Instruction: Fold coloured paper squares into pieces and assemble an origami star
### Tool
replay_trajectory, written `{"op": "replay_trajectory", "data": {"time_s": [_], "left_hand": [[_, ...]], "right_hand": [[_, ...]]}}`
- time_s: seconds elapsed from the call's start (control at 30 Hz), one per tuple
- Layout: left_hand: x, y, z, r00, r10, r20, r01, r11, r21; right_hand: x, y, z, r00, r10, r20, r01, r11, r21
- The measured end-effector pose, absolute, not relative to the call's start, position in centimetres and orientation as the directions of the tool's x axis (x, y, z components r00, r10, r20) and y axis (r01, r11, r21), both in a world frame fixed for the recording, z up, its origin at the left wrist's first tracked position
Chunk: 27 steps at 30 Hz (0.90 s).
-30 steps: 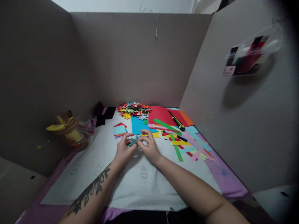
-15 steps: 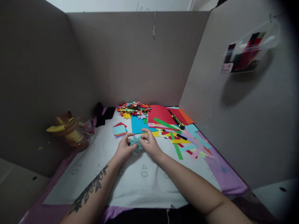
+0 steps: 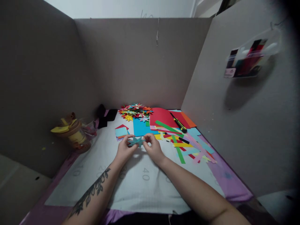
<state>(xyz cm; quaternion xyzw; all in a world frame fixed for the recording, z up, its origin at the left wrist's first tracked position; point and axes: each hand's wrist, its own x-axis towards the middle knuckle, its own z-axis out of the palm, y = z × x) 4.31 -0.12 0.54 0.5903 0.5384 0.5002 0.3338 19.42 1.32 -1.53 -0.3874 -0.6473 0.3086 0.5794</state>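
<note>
Grey partition walls (image 3: pixel 140 62) stand around my white cloth (image 3: pixel 93 187), which is marked with numbers. Just above its middle is a pale blue paper star (image 3: pixel 137 142), its points fanned out. My left hand (image 3: pixel 125 150) pinches one side between thumb and fingers; my right hand (image 3: pixel 154 148) is drawn narrow on the opposite point. I judge I am at adjusting the points, and the next move calls for a light grip so the thin paper doesn't crease. Just beyond lie a blue sheet (image 3: pixel 142 128) and a small stack of paper squares (image 3: pixel 120 132); farther out to the right are scattered strips (image 3: pixel 182 145) and a cutter (image 3: pixel 180 124) on red paper (image 3: pixel 160 117), and at the back a heap of many-coloured stars (image 3: pixel 133 111).
</note>
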Motion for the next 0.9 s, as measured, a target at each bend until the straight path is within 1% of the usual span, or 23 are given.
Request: {"op": "replay_trajectory", "data": {"time_s": [0.07,0.17,0.27,0.5,0.63,0.77,0.9], "left_hand": [[4.22,-0.18,0.46,-0.062,0.954,0.293,0.359,-0.252,0.899],[4.02,-0.19,0.16,-0.052,0.921,0.387,0.411,-0.334,0.848],[3.84,-0.18,-0.18,-0.038,0.900,0.435,0.425,-0.379,0.822],[3.81,-0.32,-0.33,-0.011,0.889,0.459,0.429,-0.410,0.805],[3.95,-0.41,-0.05,-0.036,0.908,0.418,0.411,-0.367,0.834],[4.06,-0.43,0.28,-0.088,0.928,0.361,0.360,-0.308,0.880],[4.08,-0.46,0.26,-0.067,0.925,0.374,0.373,-0.324,0.869]], "right_hand": [[19.61,1.16,-1.37,-0.021,0.817,0.576,0.203,0.567,-0.798],[19.92,0.86,-1.00,-0.040,0.716,0.697,0.272,0.679,-0.682],[20.07,0.52,-0.67,-0.103,0.664,0.741,0.308,0.730,-0.610],[19.82,0.38,-0.80,-0.151,0.668,0.728,0.305,0.732,-0.609],[19.90,0.44,-0.92,-0.149,0.680,0.718,0.309,0.722,-0.620],[20.00,0.43,-1.00,-0.171,0.670,0.723,0.338,0.729,-0.596],[19.90,0.45,-1.01,-0.165,0.679,0.715,0.339,0.720,-0.606]]}}
